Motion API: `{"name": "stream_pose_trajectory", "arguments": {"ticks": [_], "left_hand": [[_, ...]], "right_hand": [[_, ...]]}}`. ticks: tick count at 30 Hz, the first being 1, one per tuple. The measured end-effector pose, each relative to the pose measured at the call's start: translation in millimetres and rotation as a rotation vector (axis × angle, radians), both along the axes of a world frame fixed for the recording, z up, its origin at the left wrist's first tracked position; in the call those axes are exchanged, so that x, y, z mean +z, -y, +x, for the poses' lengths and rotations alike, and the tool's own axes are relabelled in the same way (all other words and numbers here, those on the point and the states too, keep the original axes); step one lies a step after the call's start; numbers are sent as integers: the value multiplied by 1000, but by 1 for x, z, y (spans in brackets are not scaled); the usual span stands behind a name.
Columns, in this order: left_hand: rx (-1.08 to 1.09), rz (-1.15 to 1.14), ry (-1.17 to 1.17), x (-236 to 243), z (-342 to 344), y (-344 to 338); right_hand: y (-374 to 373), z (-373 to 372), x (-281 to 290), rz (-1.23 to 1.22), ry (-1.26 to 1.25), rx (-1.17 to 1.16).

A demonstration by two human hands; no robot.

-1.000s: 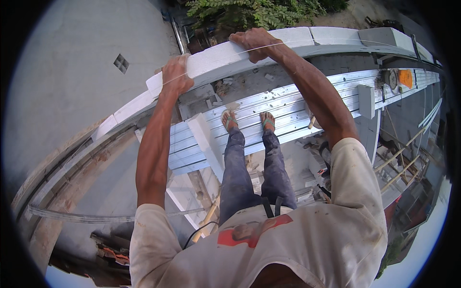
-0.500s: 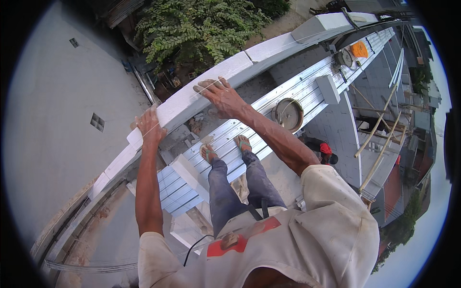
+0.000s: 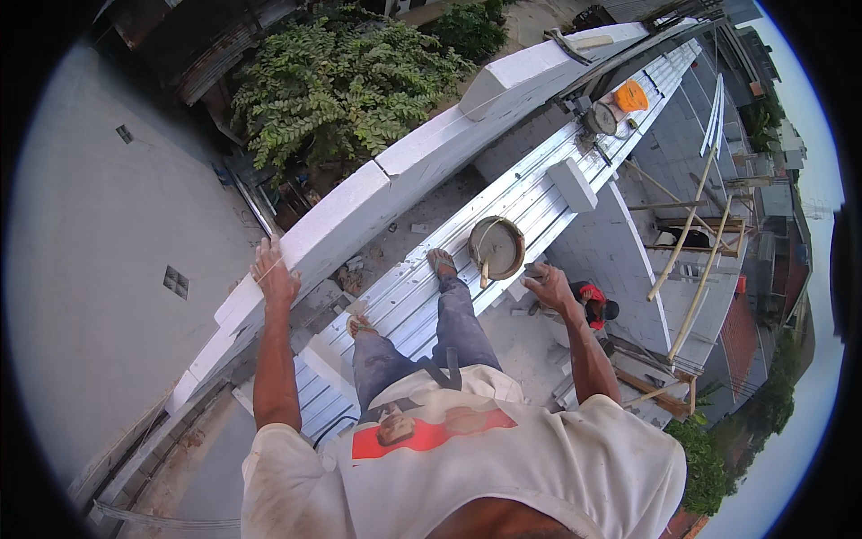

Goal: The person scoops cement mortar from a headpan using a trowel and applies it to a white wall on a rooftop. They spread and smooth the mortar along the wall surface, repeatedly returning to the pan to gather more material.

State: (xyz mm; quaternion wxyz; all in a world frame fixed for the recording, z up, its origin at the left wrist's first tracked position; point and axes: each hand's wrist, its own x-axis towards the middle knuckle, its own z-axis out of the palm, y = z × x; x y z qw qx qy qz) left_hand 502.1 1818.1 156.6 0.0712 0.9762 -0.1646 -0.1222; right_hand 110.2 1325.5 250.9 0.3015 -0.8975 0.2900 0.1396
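Observation:
My left hand [image 3: 276, 277] lies with spread fingers on the top of a white block wall [image 3: 337, 211] that curves across the view. Close to the right side of a round mortar bucket [image 3: 508, 241] is my right hand [image 3: 551, 289]. Its grey-smeared fingers are partly bent and look apart, and I make out nothing held in them. The bucket has grey mortar in it and stands on the metal planking. A tool with a pale handle [image 3: 485, 273] leans over the bucket's near rim, its other end lost in the mortar.
My feet in sandals stand on ribbed metal planking [image 3: 409, 292]. Farther along it are a white block [image 3: 572, 185], another bucket [image 3: 601, 118] and an orange container [image 3: 630, 96]. A person in red [image 3: 593, 304] is below, right. Bamboo poles [image 3: 687, 238] rise there. A leafy tree [image 3: 337, 85] grows beyond the wall.
My right hand has left the wall top and swung right and down to beside the mortar bucket. My left hand stays on the wall. The view has shifted, showing more of the person below.

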Motion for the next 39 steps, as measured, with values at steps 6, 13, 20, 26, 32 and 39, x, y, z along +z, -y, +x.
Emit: {"name": "stream_pose_trajectory", "arguments": {"ticks": [6,13,20,26,32,39], "left_hand": [[78,150,-37,4,-5,47],[323,45,43,7,-53,93],[608,-73,-63,-12,-199,74],[927,31,-547,-17,-325,86],[1085,-46,-630,-25,-379,75],[968,-44,-172,-41,-236,68]], "right_hand": [[320,170,84,-513,498,-74],[543,310,114,-743,293,480],[596,361,78,-634,279,684],[583,384,95,-828,104,749],[522,378,125,-883,-117,784],[474,267,163,-907,167,388]]}}
